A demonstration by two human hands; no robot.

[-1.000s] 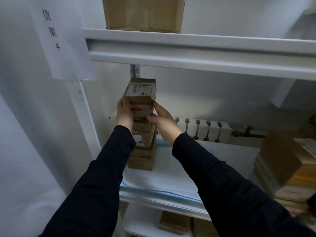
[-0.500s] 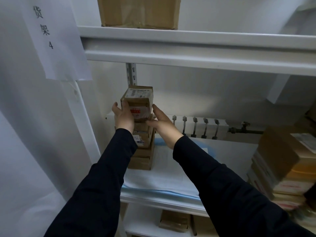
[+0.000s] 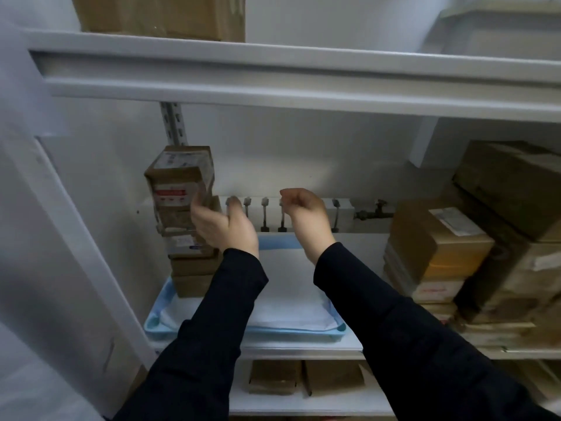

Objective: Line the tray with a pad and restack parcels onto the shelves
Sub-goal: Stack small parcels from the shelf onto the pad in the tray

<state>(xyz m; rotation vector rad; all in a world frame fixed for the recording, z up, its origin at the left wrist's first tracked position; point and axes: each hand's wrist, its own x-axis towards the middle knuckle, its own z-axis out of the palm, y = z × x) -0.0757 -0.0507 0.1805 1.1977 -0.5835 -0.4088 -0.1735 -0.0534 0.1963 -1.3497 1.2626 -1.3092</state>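
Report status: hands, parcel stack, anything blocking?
Left hand open beside the parcel stack, contact unclear; right hand open, empty. Stack stands on the pad in the tray, top parcel askew. Brown boxes stacked right of tray.

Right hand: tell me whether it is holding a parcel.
No, the right hand is empty, fingers loosely curled, well clear of the parcel stack on the left.

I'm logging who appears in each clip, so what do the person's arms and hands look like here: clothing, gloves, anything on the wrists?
Both arms wear long, plain, near-black sleeves; the left sleeve and right sleeve end at the wrists. The left hand and right hand are bare, without gloves. No watch, ring or marking shows, though the picture is blurred.
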